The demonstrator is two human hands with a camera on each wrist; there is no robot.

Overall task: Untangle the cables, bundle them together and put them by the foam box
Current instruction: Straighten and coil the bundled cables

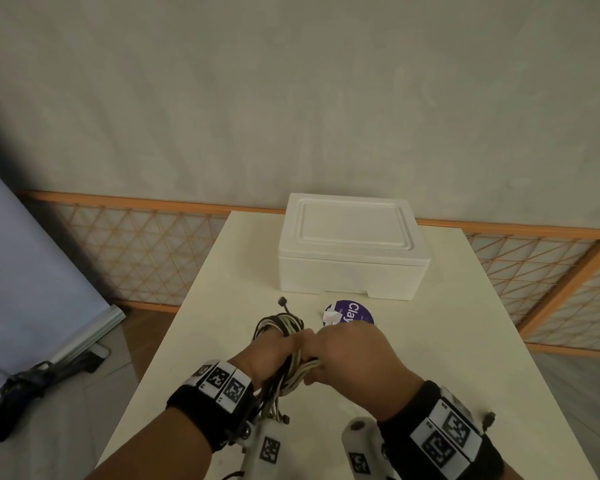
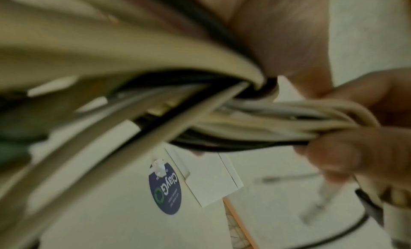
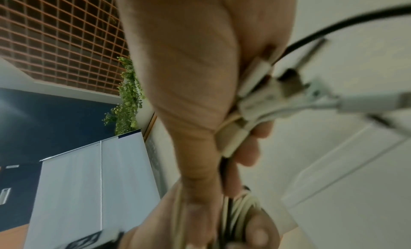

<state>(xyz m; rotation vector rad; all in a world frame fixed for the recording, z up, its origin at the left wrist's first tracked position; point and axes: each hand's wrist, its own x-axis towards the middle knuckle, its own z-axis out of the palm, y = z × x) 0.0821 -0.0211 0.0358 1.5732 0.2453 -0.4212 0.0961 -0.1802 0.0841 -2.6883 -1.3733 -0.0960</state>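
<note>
A bundle of white and black cables [image 1: 284, 327] is held above the near half of the white table [image 1: 465, 341]. My left hand [image 1: 274, 351] grips the bundle's left side. Close against it, my right hand [image 1: 343, 355] grips the other side. In the left wrist view the cables [image 2: 255, 119] run from my palm into the right hand's fingers [image 2: 355, 147]. The right wrist view shows white plug ends [image 3: 251, 101] pinched in my right hand, with coils [image 3: 242, 210] lower down. The white foam box [image 1: 350, 247], lid on, stands at the table's far side.
A round purple lid [image 1: 352, 313] with a white paper scrap lies on the table between my hands and the foam box. An orange lattice panel [image 1: 136, 251] stands behind the table. A grey screen and a dark stand [image 1: 32, 386] are on the floor at the left.
</note>
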